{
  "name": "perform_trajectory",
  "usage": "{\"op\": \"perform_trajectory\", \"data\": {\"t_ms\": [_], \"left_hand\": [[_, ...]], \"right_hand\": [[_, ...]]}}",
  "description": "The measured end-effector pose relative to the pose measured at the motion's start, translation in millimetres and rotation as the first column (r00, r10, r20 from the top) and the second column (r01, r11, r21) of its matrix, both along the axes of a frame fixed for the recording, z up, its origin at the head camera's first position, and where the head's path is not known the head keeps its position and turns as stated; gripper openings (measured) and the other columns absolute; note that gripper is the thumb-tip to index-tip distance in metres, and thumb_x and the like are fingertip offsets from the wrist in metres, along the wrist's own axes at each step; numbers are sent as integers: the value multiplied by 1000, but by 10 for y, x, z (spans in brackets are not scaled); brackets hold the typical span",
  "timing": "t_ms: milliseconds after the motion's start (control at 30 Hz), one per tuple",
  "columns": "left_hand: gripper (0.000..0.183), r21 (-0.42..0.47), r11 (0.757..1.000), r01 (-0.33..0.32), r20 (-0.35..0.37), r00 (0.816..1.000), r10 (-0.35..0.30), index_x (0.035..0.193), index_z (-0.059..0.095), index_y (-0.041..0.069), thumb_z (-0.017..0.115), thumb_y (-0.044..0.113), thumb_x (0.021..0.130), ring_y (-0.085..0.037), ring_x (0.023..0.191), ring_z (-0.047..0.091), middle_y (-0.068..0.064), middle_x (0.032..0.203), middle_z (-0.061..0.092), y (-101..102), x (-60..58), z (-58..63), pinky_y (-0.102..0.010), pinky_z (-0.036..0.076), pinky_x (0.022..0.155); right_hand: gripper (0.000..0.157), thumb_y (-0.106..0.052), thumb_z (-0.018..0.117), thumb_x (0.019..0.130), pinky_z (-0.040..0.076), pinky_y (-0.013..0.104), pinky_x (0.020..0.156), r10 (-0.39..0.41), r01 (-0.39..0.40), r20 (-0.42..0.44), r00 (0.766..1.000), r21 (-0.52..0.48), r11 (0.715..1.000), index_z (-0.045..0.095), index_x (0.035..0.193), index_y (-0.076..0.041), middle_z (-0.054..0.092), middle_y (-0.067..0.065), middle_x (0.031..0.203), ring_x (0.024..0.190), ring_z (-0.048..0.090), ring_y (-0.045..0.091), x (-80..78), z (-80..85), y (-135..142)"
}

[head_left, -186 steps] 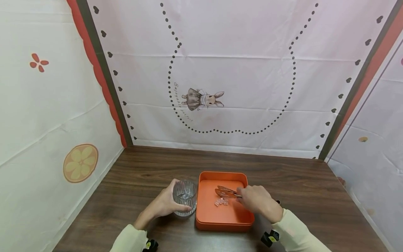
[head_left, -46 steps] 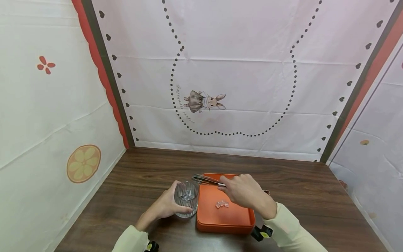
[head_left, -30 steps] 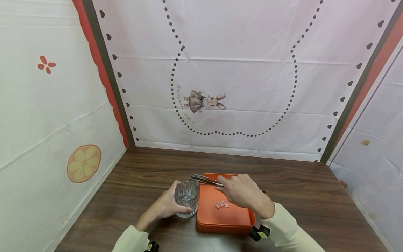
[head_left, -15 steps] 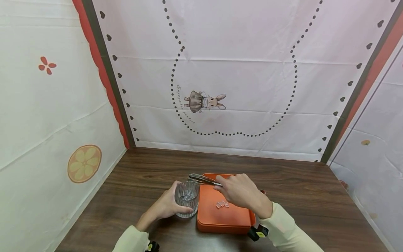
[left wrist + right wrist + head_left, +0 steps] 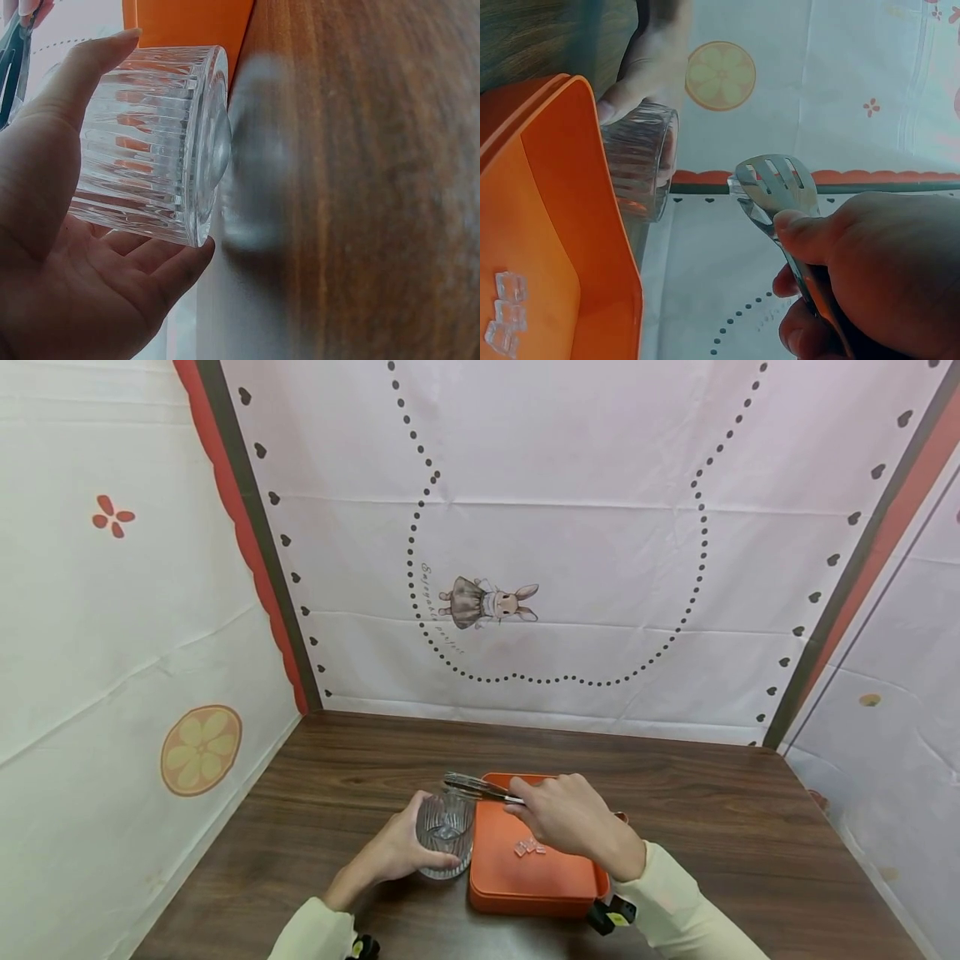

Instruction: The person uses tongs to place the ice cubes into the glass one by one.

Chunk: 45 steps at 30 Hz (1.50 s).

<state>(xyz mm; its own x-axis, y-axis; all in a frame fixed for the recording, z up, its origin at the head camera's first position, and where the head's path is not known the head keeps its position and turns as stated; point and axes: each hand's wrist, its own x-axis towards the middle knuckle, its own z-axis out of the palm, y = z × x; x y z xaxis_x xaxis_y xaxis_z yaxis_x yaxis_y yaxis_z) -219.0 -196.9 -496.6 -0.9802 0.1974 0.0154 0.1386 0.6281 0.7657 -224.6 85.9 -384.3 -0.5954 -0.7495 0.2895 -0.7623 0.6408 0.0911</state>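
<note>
My left hand [image 5: 401, 845] grips a clear ribbed drinking glass [image 5: 445, 839], fingers on the far side and thumb on the near side. The glass stands upright beside the orange tray [image 5: 534, 881]. Over the tray, my right hand [image 5: 577, 817] holds metal tongs [image 5: 480, 787] with slotted heads. Their tips reach past the tray's left wall, over the far rim of the glass. In the right wrist view, a small clear cube [image 5: 733, 184] is pinched at the tips of the tongs, above the glass's mouth. More clear cubes [image 5: 510, 311] lie on the tray floor.
The dark wooden table [image 5: 360, 760] extends around the tray and glass. A white printed cloth [image 5: 570, 568] hangs behind the table, with similar sheets at both sides. The tray's raised wall stands right next to the glass.
Over several seconds the tongs have risen from among the cubes in the tray, then gone left to the glass. During the last second they slid slightly further left. The left hand has stayed put.
</note>
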Motion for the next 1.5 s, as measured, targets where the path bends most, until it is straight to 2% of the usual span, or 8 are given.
{"op": "perform_trajectory", "data": {"t_ms": [233, 500, 767, 1067, 1333, 1500], "left_hand": [[95, -3, 1000, 11, 6, 1000, -11, 134, 39, 10, 92, 47, 64, -24, 105, 60, -10, 112, 63, 3, 6, 6, -49, 49, 89], [97, -1, 1000, 12, 8, 1000, -12, 137, 38, 10, 92, 47, 64, -20, 100, 60, -6, 107, 63, -8, -3, 11, -47, 49, 89], [97, 1, 1000, 8, -4, 1000, -8, 136, 38, 9, 92, 46, 64, -20, 99, 60, -6, 106, 63, -14, -9, -3, -45, 48, 89], [97, 8, 1000, 15, -21, 1000, -15, 134, 39, 10, 93, 46, 62, -19, 97, 60, -6, 104, 64, -20, -18, -13, -44, 49, 87], [99, -10, 1000, 10, -14, 1000, -11, 136, 38, 9, 92, 47, 63, -21, 101, 60, -7, 107, 64, -15, -20, -23, -47, 48, 90], [101, -11, 1000, 2, -6, 1000, -2, 138, 37, 8, 92, 46, 63, -24, 103, 60, -9, 109, 63, -4, -7, -19, -48, 48, 91]], "right_hand": [[25, -39, 55, 101, 19, 22, 39, 10, -10, 18, 1000, -18, 1000, 57, 104, -15, 32, -10, 49, 38, 28, 5, 8, -10, 12], [30, -43, 57, 99, 19, 22, 40, -36, 36, 31, 999, -19, 999, 54, 98, -14, 30, -10, 46, 37, 28, 6, 2, -6, 60], [35, -47, 58, 98, 20, 23, 40, -71, 74, 96, 993, -22, 997, 57, 108, -14, 33, -11, 48, 38, 30, 5, 3, -6, 151], [37, -47, 58, 97, 22, 24, 40, -124, 125, 128, 984, -4, 992, 57, 110, -13, 47, -10, 59, 40, 33, 6, -8, -17, 262], [35, -48, 61, 95, 25, 25, 40, -144, 146, 88, 986, -15, 989, 55, 100, -14, 46, -9, 57, 42, 36, 6, -18, -30, 355], [36, -47, 61, 95, 22, 25, 40, -159, 161, 98, 982, -5, 987, 56, 104, -13, 50, -8, 60, 41, 34, 6, -12, -45, 416]]}}
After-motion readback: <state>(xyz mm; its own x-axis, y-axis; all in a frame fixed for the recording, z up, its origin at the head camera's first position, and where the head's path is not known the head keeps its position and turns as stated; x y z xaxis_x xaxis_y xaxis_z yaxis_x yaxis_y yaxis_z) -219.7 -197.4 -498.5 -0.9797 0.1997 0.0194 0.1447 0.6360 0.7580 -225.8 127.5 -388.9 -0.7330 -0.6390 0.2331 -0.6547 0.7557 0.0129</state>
